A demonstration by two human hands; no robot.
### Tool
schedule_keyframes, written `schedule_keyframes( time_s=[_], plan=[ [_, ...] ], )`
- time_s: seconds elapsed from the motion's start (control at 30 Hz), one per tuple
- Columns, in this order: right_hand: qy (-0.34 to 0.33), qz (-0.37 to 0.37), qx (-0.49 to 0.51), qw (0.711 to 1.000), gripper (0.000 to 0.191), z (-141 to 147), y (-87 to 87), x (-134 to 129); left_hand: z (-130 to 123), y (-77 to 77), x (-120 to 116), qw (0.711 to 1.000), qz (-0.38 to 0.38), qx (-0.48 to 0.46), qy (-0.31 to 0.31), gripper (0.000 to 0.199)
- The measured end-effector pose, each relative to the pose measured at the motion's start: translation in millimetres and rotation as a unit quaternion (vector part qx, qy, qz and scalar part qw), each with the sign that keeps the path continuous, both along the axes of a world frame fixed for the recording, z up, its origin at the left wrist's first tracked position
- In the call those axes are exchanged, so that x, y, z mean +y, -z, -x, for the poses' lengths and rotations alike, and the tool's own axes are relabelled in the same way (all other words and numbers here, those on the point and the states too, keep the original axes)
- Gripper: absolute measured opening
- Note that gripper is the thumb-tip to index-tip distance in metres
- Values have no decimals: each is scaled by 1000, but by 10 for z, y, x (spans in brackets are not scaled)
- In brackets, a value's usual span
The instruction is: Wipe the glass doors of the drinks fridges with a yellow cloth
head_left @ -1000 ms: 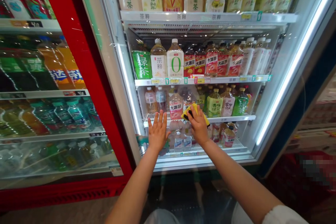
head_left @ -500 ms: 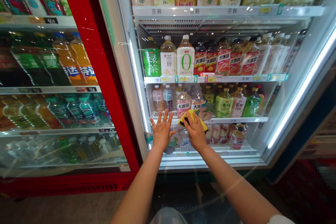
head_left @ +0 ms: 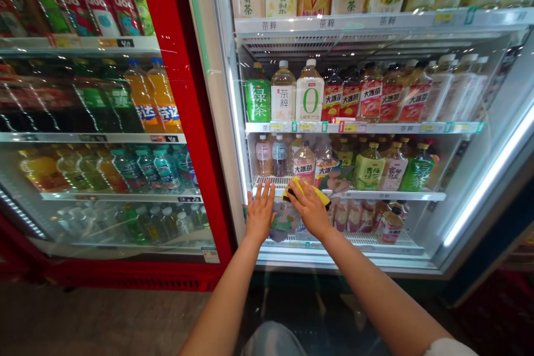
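Observation:
My left hand (head_left: 260,212) lies flat with fingers spread against the glass door of a lit drinks fridge, close to the door's left side. To its right, my right hand (head_left: 309,209) presses a yellow cloth (head_left: 320,194) with dark edging onto the same glass. Part of the cloth is hidden under the fingers. A floral sticker (head_left: 337,179) shows on the glass just beside the cloth. Behind the glass, a peach-coloured tea bottle (head_left: 303,166) stands on a shelf right above the cloth.
Left of the door stands a red-framed fridge (head_left: 183,94) with several shelves of bottles. White shelves (head_left: 367,128) carry tea bottles behind my door. My knee (head_left: 273,339) shows low in front. A light strip (head_left: 488,178) runs down the right side.
The view has turned left, so both fridges appear further right. Against the bottles behind the glass, both hands and the cloth have shifted slightly left.

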State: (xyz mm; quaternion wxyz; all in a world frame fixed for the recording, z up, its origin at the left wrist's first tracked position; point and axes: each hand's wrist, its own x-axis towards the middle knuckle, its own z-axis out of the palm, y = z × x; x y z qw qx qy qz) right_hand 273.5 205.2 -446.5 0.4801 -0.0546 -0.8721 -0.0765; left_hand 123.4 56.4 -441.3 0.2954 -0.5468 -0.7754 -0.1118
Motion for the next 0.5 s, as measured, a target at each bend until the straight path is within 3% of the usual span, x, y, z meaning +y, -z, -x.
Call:
schedule_keyframes(
  time_s=[0.1, 0.2, 0.3, 0.4, 0.5],
  plan=[
    [-39, -21, -25, 999, 46, -168, 56, 65, 80, 85, -124, 1000, -17, -5, -22, 101],
    [-41, 1, 19, 999, 47, -163, -139, 116, 171, 131, -189, 998, -53, -21, -28, 110],
    [-27, -9, 54, 998, 50, 95, -294, 21, 260, 171, -190, 997, -71, -38, -10, 116],
    [-31, -44, 46, 997, 47, 292, -189, -105, 323, 211, -166, 996, -75, -51, 5, 116],
    [-58, -67, -6, 996, 43, 205, 6, -93, 341, 223, -167, 995, -75, -61, 12, 116]
  ],
)
